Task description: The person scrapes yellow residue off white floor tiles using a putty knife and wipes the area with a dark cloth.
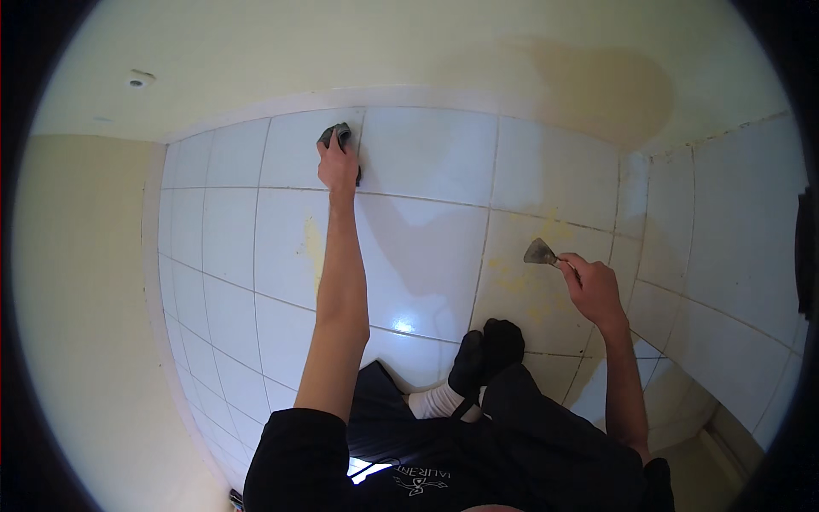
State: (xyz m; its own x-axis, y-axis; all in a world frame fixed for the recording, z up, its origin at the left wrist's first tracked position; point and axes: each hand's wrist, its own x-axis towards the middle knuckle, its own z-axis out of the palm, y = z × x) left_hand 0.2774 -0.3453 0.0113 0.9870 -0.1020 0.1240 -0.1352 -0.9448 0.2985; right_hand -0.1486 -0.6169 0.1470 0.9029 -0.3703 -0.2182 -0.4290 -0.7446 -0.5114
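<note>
Grey crumpled cloth (pixel 336 135) sits clenched in the left hand (pixel 338 166) against the white tiled wall (pixel 426 154); the right hand (pixel 592 288) grips a flat metal scraper (pixel 540 253).

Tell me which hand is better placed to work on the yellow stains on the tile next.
Right. The right hand holds the scraper, its blade right beside the yellow stains. The left hand is stretched far up, pressing a dark cloth on a distant tile.
</note>
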